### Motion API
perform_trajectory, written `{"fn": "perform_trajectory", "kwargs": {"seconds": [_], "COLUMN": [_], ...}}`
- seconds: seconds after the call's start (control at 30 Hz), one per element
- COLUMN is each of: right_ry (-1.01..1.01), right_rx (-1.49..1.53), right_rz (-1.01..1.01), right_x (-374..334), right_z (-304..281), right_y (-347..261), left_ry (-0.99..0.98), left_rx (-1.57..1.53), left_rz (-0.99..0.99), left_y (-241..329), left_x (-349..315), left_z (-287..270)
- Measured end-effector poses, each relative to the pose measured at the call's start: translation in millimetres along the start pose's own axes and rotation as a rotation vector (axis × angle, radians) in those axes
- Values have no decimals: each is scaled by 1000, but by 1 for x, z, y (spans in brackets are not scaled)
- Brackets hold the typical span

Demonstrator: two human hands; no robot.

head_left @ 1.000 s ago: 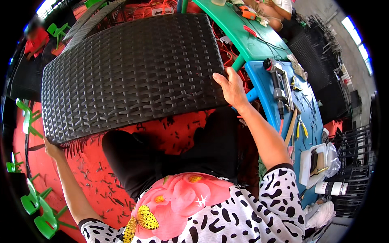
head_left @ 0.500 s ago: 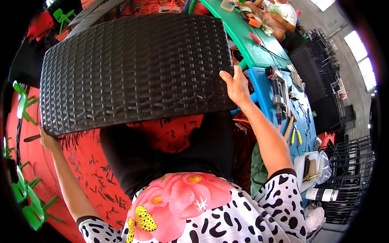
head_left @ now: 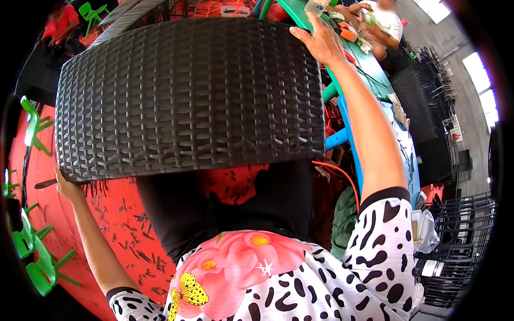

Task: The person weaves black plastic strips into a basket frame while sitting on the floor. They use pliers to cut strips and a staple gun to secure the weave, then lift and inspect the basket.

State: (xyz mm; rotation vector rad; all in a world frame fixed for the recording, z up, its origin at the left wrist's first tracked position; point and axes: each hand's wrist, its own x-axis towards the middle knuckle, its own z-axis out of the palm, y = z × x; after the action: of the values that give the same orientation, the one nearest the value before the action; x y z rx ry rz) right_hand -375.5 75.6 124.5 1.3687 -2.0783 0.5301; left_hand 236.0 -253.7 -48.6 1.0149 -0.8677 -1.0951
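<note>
A black woven wicker panel [head_left: 187, 101] is held up over my lap, its lower edge fringed with loose strip ends at the left. My left hand [head_left: 68, 188] is closed on the panel's near left corner, fingers partly hidden behind it. A dark, flat, narrow piece [head_left: 46, 183] sticks out leftward beside that hand; its kind I cannot make out. Beside the panel's far right corner is my right hand [head_left: 325, 43], thumb and forefinger spread apart. Whether the right hand touches the panel's edge is hard to see.
A green table [head_left: 292, 9] and a blue table [head_left: 350, 144] stand to the right, with an orange-handled tool [head_left: 348, 34] on the green one. Black strip scraps [head_left: 142, 251] litter the red floor. Green chairs [head_left: 40, 267] are at the left. Two people sit farther off.
My right hand has left the panel's right side and moved up to its far corner, its fingers spreading. The panel's right side has shifted slightly right and nearer; my left hand stays at its corner.
</note>
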Motion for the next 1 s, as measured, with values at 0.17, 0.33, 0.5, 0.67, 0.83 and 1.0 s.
{"fn": "perform_trajectory", "kwargs": {"seconds": [0.17,0.33,0.5,0.67,0.83,1.0], "right_ry": [-220,-329,-290,-164,-277,-312], "right_rx": [4,-57,5,-2,38,-21], "right_rz": [-15,8,-130,-221,-109,5], "right_x": [17,26,40,34,46,51], "right_z": [29,26,17,32,41,32], "right_y": [-7,-13,-23,-75,-76,-63], "left_ry": [36,49,47,-83,-7,-6], "left_rx": [30,31,210,372,492,365], "left_rz": [44,25,199,340,362,224], "left_y": [1,12,-9,-28,-23,-34], "left_x": [-3,-19,5,36,40,36], "left_z": [-9,7,-16,-61,-67,-19]}}
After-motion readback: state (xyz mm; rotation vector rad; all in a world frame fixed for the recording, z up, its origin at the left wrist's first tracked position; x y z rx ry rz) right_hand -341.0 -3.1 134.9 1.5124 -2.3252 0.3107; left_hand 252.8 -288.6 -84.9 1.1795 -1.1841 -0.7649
